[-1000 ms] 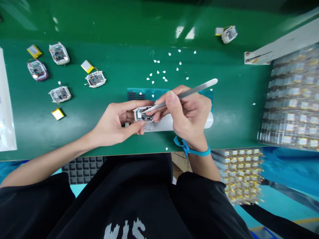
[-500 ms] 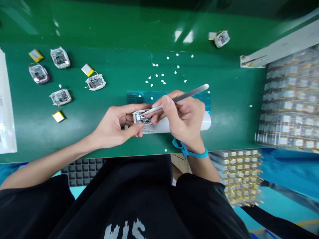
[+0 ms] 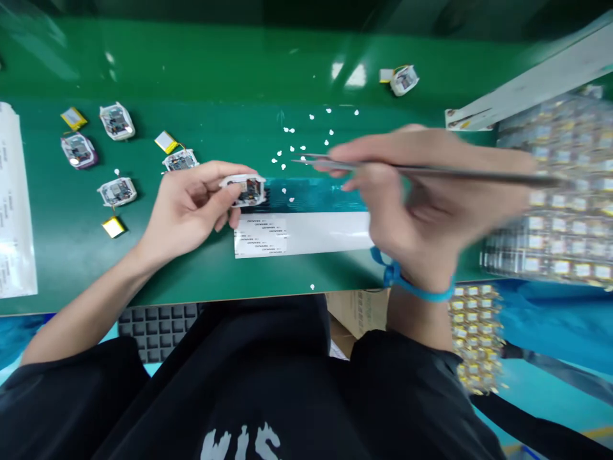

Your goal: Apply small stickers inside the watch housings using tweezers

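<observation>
Between thumb and fingers, my left hand [image 3: 194, 201] grips a white watch case [image 3: 249, 190] with a circuit board facing up. My right hand [image 3: 412, 198], blurred by motion, is closed around metal tweezers [image 3: 347, 164]. The tweezers' tips sit over or beside small white round stickers [image 3: 303, 158] scattered on the green table; whether they touch one I cannot tell. Beneath the hands lie a blue film strip [image 3: 325, 193] and a white label sheet [image 3: 325, 231] with printed text at its left end.
At the left are several open watch cases [image 3: 117, 121], some wired to yellow batteries [image 3: 113, 226]. Another case [image 3: 405, 80] lies at the back right. Clear trays [image 3: 550, 211] are stacked at the right, past a pale bar [image 3: 531, 80]. A white sheet [image 3: 16, 211] lies far left.
My right hand has lifted the tweezers off the watch case and swung them right and up toward the stickers. My left hand has carried the watch case left and slightly away from me.
</observation>
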Action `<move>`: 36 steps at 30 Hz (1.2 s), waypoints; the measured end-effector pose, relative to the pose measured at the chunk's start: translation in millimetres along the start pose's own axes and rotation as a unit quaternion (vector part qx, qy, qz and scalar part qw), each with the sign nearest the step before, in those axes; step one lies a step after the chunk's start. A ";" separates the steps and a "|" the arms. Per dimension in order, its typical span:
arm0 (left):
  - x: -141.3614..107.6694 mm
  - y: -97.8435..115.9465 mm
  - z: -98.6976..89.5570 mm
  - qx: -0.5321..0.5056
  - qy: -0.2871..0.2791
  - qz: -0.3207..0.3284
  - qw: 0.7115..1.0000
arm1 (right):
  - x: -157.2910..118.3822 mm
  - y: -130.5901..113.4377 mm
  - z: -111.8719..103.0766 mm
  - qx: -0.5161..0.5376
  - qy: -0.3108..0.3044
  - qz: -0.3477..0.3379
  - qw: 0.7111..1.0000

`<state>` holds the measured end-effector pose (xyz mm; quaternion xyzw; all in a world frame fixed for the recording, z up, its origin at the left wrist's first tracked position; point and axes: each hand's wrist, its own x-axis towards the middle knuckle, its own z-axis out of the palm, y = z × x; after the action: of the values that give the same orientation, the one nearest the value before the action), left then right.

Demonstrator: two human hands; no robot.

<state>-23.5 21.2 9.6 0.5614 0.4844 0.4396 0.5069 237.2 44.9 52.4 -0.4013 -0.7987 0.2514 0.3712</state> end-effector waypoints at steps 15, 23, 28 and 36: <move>2.3 -18.8 -1.3 0.347 -0.149 0.081 0.922 | 8.3 62.4 50.7 -0.012 -0.113 -0.055 0.992; 2.1 -27.0 2.9 0.357 -0.151 0.078 0.919 | -6.2 73.2 69.2 -0.059 -0.076 -0.103 0.990; 4.4 -27.1 4.6 0.358 -0.146 0.065 0.920 | -5.4 72.6 61.9 -0.053 -0.007 -0.111 0.992; -8.2 7.2 -1.8 0.252 -0.033 0.183 0.950 | 4.5 59.6 45.7 -0.061 0.135 -0.163 0.975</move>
<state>-25.8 13.3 16.9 0.7639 0.4512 0.3699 0.2757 226.2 76.8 -14.9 -0.3183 -0.8094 0.0820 0.4866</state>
